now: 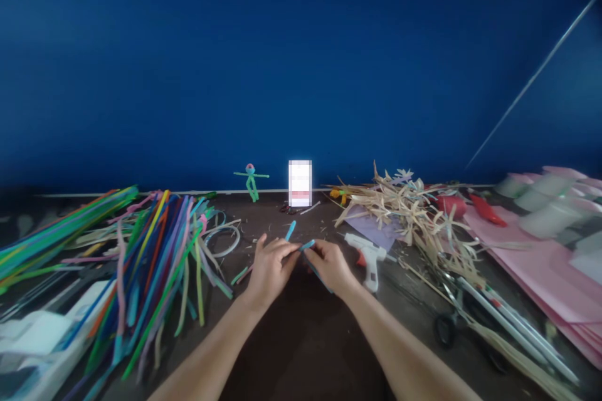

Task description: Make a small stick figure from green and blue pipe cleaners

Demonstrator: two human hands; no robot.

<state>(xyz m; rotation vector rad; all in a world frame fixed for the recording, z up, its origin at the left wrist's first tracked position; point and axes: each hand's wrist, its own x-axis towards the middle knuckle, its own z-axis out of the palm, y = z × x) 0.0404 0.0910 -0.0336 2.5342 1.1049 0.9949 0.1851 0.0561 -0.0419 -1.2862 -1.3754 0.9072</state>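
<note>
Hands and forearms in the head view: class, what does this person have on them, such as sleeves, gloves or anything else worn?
The left hand and right hand are bare, with no gloves. The left forearm and right forearm are bare too, with no sleeves, watch or bracelet in view.

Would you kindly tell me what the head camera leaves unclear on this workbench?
Head view:
- Blue pipe cleaner: middle hidden by the left hand and right hand.
- Upright white card: blurred, print unreadable.
- White packet: blurred, cut off by the lower-left edge.
- Pink paper sheets: cut off by the right edge.
</note>
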